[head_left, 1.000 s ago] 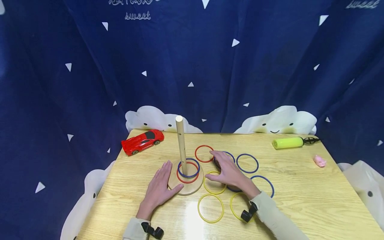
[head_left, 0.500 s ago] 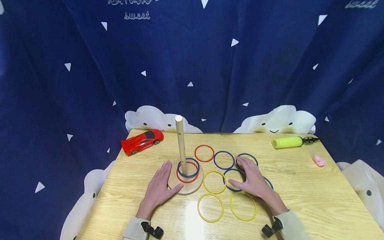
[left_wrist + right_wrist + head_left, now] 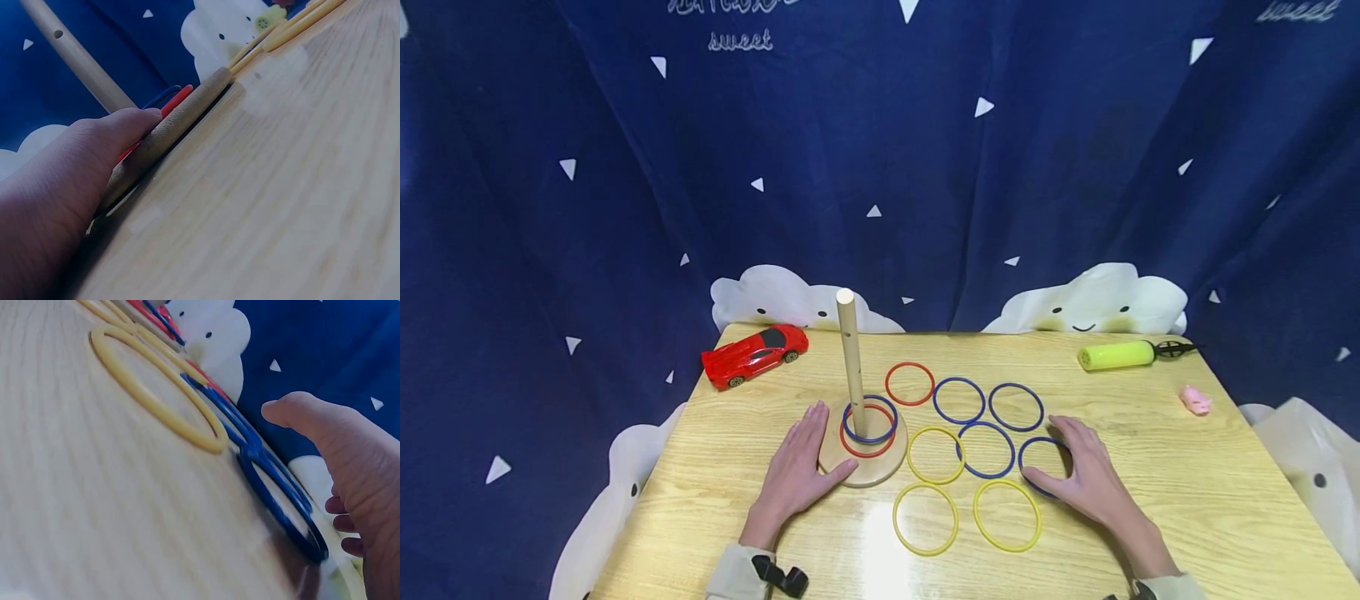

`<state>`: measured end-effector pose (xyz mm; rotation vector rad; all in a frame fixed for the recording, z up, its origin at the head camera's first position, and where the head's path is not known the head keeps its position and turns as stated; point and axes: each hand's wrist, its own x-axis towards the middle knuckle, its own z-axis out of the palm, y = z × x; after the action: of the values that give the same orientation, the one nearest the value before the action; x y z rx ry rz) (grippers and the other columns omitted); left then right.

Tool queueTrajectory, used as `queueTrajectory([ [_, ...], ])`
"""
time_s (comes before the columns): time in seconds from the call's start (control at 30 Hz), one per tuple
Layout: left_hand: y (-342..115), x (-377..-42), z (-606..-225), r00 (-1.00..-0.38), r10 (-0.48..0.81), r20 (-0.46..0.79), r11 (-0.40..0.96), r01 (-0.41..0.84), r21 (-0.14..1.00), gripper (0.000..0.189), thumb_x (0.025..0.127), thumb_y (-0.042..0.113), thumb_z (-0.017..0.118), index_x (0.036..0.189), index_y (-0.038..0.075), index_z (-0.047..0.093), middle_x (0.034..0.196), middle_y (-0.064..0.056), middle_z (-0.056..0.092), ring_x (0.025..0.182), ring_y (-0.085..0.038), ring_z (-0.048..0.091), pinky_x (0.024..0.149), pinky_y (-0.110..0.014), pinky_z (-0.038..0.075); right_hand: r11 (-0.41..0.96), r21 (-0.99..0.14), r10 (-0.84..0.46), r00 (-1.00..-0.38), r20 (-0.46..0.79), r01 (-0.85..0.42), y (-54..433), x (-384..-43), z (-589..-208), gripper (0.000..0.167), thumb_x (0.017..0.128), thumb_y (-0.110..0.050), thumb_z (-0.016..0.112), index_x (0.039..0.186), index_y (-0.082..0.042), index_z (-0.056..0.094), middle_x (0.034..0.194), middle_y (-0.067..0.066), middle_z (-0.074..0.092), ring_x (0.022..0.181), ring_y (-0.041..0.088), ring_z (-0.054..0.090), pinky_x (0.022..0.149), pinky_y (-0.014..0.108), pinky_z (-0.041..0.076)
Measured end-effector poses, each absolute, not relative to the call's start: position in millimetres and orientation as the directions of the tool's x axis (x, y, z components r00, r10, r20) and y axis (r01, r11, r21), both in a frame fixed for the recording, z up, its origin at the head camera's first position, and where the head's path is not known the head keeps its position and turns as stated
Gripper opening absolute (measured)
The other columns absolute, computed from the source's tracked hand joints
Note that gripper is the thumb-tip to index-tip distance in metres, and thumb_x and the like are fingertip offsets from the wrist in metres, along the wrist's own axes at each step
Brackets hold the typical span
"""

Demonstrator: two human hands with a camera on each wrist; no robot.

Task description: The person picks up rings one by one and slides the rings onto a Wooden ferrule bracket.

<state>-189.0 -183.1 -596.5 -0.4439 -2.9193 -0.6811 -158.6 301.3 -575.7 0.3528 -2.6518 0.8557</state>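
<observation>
My left hand rests beside a round wooden base, fingers straight along its left side. Its thumb touches the base's near edge in the left wrist view. From the base rises an upright wooden post, with a blue ring and a red ring lying around its foot. Over on the right, my right hand is spread with nothing in it, hovering by the rightmost blue ring. Thumb and fingers overlap that ring's right side in the head view.
Between the hands lie a loose red ring, several blue rings and three yellow rings. A red toy car stands at the back left. A yellow-green pump and a small pink object are at the right.
My right hand has moved rightward past the blue rings to the rightmost one, uncovering the rings it hid before. The left hand and the base have stayed put.
</observation>
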Motion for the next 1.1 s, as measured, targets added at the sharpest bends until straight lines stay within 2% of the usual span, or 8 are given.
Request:
queueTrajectory([
  [0.2, -182.9, -189.1, -597.6, -0.955, 0.255, 0.149, 0.857, 0.295, 0.424, 0.111, 0.089, 0.084, 0.05, 0.168, 0.013, 0.021, 0.175, 0.0, 0.018, 0.162, -0.02, 0.012, 0.129, -0.047, 0.02, 0.798, -0.505, -0.136, -0.915, 0.381, -0.329, 314.7, -145.5, -583.4, 0.092, 0.071, -0.041, 0.094, 0.141, 0.006, 0.056, 0.14, 0.026, 0.056, 0.129, 0.045, 0.047, 0.104, 0.055, 0.036],
  [0.8, -180.7, -186.2, -598.0, -0.952, 0.25, 0.178, 0.851, 0.304, 0.427, 0.111, 0.088, 0.082, 0.056, 0.167, 0.01, 0.024, 0.174, -0.003, 0.022, 0.161, -0.022, 0.017, 0.128, -0.049, 0.023, 0.82, -0.482, -0.128, -0.92, 0.371, -0.308, 321.0, -136.6, -592.3, 0.099, 0.063, -0.05, 0.097, 0.136, 0.004, 0.059, 0.137, 0.025, 0.053, 0.124, 0.048, 0.044, 0.097, 0.063, 0.034],
  [1.1, -182.4, -187.6, -596.3, -0.947, 0.253, 0.2, 0.847, 0.317, 0.426, 0.111, 0.088, 0.081, 0.057, 0.167, 0.009, 0.026, 0.173, -0.005, 0.024, 0.16, -0.025, 0.02, 0.128, -0.049, 0.023, 0.796, -0.495, -0.149, -0.905, 0.398, -0.349, 322.4, -138.3, -591.1, 0.092, 0.059, -0.044, 0.099, 0.13, 0.004, 0.064, 0.135, 0.023, 0.055, 0.122, 0.045, 0.045, 0.096, 0.057, 0.033],
])
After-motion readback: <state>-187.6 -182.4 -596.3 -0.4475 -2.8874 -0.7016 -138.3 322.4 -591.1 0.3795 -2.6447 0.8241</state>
